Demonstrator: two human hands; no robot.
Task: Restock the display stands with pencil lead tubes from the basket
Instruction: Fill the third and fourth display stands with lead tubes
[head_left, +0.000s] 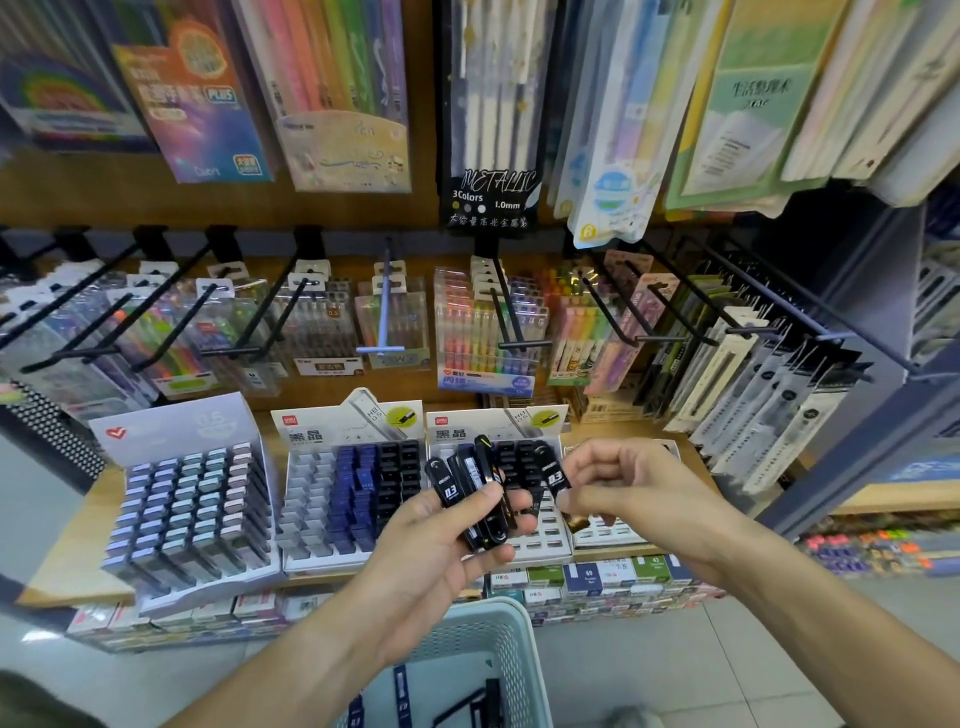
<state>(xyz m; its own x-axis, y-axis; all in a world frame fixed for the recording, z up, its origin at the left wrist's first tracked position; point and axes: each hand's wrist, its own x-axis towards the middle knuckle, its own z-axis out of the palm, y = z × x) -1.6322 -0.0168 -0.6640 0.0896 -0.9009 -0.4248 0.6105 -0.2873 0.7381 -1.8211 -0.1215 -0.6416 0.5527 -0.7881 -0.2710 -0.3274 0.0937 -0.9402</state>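
Observation:
My left hand is shut on a fanned bunch of black pencil lead tubes marked 0.3, held in front of the display stands. My right hand pinches one black tube by its lower end, just right of the bunch. Behind my hands stands a white display stand with black tubes at the top and bare slots lower down. Left of it, another stand holds blue and black tubes. A pale blue basket sits below my arms with a few tubes inside.
A stand full of grey-capped tubes sits at the left of the wooden shelf. Pen packs hang on black hooks above. Boxes of stock line the shelf below. A grey shelving frame rises at the right.

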